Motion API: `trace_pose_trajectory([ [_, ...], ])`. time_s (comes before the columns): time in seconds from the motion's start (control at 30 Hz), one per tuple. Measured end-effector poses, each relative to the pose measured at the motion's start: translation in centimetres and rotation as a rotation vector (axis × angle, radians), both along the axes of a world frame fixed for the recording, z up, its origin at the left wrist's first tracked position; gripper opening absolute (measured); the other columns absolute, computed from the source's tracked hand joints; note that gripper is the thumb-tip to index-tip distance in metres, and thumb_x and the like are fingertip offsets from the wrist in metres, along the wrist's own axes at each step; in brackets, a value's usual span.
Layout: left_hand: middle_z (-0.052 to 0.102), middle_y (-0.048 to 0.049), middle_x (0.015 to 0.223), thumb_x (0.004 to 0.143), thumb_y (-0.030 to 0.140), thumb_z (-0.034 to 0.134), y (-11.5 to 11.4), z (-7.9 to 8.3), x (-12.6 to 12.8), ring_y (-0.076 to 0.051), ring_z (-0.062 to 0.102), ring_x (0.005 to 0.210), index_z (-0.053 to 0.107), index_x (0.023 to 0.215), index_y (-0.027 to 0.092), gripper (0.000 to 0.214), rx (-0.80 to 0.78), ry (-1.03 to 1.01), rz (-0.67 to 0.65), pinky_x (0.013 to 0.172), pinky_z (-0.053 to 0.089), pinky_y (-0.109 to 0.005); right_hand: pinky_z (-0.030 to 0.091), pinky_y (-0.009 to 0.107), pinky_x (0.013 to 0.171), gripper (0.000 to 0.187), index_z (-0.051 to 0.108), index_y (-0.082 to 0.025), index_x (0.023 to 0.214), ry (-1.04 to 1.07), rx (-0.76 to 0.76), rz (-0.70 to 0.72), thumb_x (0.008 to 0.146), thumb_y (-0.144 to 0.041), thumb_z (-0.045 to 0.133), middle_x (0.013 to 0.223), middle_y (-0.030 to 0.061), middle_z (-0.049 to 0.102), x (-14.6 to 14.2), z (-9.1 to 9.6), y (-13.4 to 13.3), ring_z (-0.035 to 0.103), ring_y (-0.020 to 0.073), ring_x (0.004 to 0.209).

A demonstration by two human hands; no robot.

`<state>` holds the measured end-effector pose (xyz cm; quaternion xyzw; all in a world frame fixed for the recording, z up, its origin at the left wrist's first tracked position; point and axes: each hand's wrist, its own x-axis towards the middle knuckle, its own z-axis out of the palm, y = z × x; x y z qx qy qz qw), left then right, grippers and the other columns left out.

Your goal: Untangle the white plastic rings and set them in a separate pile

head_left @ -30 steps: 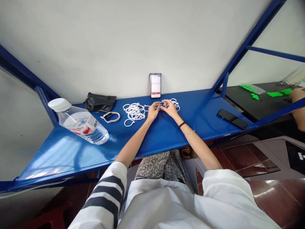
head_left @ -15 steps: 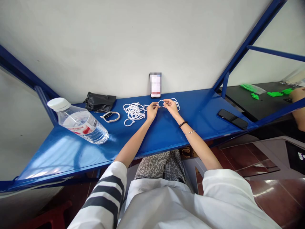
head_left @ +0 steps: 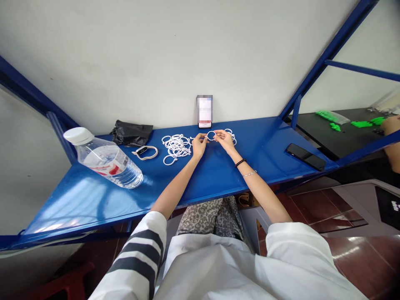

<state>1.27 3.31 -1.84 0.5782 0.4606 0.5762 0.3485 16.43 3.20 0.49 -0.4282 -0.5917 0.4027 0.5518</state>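
Between my two hands is a white ring [head_left: 211, 132], which looks like a plastic curtain ring. My left hand [head_left: 199, 146] pinches its left side, and my right hand [head_left: 224, 139] grips the right side with fingers bent. Left of my left hand lies a tangled pile of similar white rings [head_left: 177, 146] on the blue table [head_left: 215, 175]. A few more white rings [head_left: 233, 136] lie just behind my right hand, partly hidden by it.
A phone [head_left: 205, 111] leans upright against the wall. To the left are a water bottle [head_left: 109, 164], a watch [head_left: 146, 153] and a black plastic bag [head_left: 133, 133]. A dark phone [head_left: 305, 156] lies at the right. Beyond the frame, another person's arm [head_left: 392, 141] is near green pieces [head_left: 361, 123].
Hardly anything differs. Both hands keep the white ring in the same place, and the whole view has shifted very slightly.
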Motion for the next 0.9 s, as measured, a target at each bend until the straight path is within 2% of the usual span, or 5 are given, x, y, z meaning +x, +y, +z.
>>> trace_pose_trajectory([
  [0.4,0.070,-0.0051,0.090,0.086,0.026,0.061,-0.07,0.14,0.03,-0.014,0.067,0.066,0.063,0.091,0.017,0.010,-0.002,-0.035,0.017,0.063,0.052,-0.026,0.055,0.035,0.079,0.032,0.065,-0.021,0.098,0.005,-0.005,0.032,0.069,-0.035,0.072,0.083,0.0028,0.068,-0.11,0.08,-0.13,0.065,0.0165,0.075],
  [0.63,0.069,-0.0040,0.088,0.084,0.018,0.062,-0.38,0.63,0.10,-0.012,0.066,0.062,0.063,0.090,0.016,0.006,-0.025,-0.044,0.029,0.060,0.049,-0.022,0.057,0.035,0.077,0.037,0.064,-0.020,0.093,0.058,-0.025,0.026,0.068,-0.045,0.075,0.082,0.0040,0.069,-0.04,-0.16,0.21,0.066,0.0168,0.074],
  [0.9,0.071,-0.0043,0.090,0.083,0.016,0.061,-0.62,0.89,0.16,-0.011,0.066,0.061,0.065,0.090,0.016,0.008,-0.024,-0.026,0.037,0.060,0.049,-0.022,0.058,0.035,0.078,0.036,0.065,-0.019,0.089,0.058,-0.053,-0.014,0.068,-0.045,0.077,0.081,0.0047,0.071,-0.02,-0.14,0.16,0.067,0.0169,0.074],
])
